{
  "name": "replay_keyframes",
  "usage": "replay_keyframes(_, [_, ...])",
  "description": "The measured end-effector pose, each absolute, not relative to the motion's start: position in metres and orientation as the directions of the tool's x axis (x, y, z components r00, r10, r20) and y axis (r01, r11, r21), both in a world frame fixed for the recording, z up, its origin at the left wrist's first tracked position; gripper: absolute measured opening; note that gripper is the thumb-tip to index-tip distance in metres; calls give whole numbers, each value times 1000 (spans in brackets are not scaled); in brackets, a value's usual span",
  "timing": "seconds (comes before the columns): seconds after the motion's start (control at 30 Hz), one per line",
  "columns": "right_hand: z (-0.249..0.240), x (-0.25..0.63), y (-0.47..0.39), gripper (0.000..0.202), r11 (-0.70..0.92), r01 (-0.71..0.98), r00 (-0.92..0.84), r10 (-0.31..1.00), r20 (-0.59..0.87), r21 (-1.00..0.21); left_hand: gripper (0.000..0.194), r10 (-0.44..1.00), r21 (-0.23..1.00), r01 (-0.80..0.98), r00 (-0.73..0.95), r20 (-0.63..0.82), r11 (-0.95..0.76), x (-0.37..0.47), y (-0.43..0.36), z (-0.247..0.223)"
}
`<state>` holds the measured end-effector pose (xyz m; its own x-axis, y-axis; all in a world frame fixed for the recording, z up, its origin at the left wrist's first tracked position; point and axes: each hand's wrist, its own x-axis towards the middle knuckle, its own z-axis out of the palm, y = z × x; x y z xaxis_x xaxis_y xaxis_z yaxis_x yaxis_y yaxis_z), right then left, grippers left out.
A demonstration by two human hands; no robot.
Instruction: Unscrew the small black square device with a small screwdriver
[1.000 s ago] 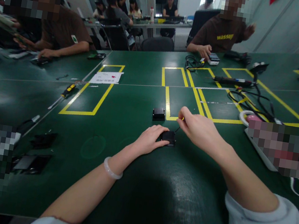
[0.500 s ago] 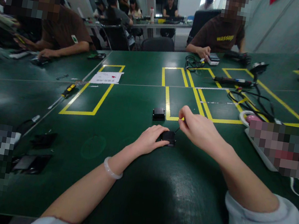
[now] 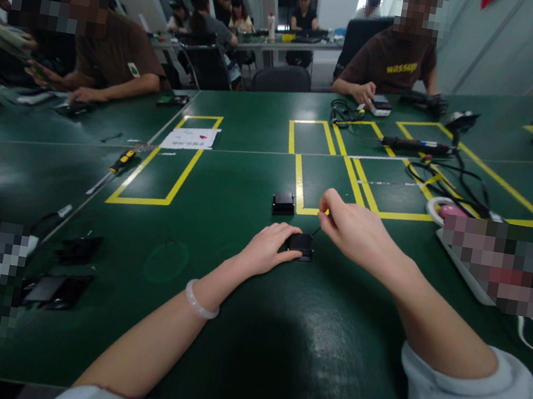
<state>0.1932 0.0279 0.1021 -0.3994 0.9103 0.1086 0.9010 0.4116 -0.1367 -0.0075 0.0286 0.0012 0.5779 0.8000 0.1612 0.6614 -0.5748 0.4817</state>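
On the green table [image 3: 226, 328], my left hand [image 3: 266, 248] grips a small black rectangular part [image 3: 301, 243] from its left side, thumb along the near edge and fingers over the far edge. My right hand [image 3: 355, 230] is closed in a pinch around a thin dark tool [image 3: 315, 231]. Its lower end meets the right rear corner of the part; its upper end is hidden in my fingers, so the exact kind does not show. A similar black part [image 3: 283, 203] rests just beyond, touched by neither hand.
A yellow-black screwdriver [image 3: 123, 162] and black parts [image 3: 54, 291] lie at left. Yellow tape [image 3: 171, 194] marks rectangles; a paper label [image 3: 191, 138] lies across one. Cables [image 3: 471, 185] and a black pen-shaped tool [image 3: 416, 146] are at right. Co-workers sit left and opposite.
Both my hands, the black part and the thin tool stay in practically the same place. In the background, a standing person has shifted slightly.
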Motion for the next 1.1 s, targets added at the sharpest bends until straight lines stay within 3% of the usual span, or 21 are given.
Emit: replay_keyframes(1.1, [101,196,30,16,427,890,-413,903,118,-156,36,802,482,666,578,148,-569,-7,29,3])
